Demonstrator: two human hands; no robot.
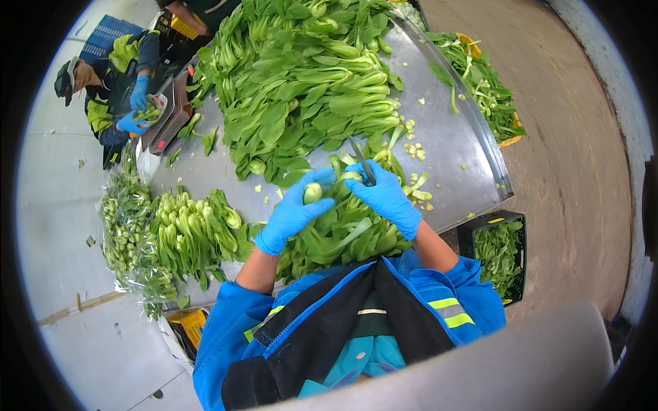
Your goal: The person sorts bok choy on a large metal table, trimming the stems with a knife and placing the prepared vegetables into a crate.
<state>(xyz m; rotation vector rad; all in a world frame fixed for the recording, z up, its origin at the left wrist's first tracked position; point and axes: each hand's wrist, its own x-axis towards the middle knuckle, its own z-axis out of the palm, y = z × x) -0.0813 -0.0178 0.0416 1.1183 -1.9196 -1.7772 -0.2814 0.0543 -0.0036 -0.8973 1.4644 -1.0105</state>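
My left hand (295,208), in a blue glove, is closed around a head of bok choy (312,193) whose pale cut base faces up. In the same kind of glove, my right hand (388,192) grips a knife (363,162), its blade pointing away from me. By the right fingertips is another pale bok choy base (352,177); whether they hold it, I cannot tell. Loose leaves (342,236) lie beneath both hands, against my jacket. Beyond the knife spreads a large heap of bok choy (308,92) on the metal table (452,159).
Trimmed ends (414,150) lie right of the knife. At left are a row of bok choy (193,223) and clear bags of bok choy (123,226). Crates of leaves (496,257) flank the table's right edge. Across it, a co-worker (110,87) handles a bag by a scale (172,110).
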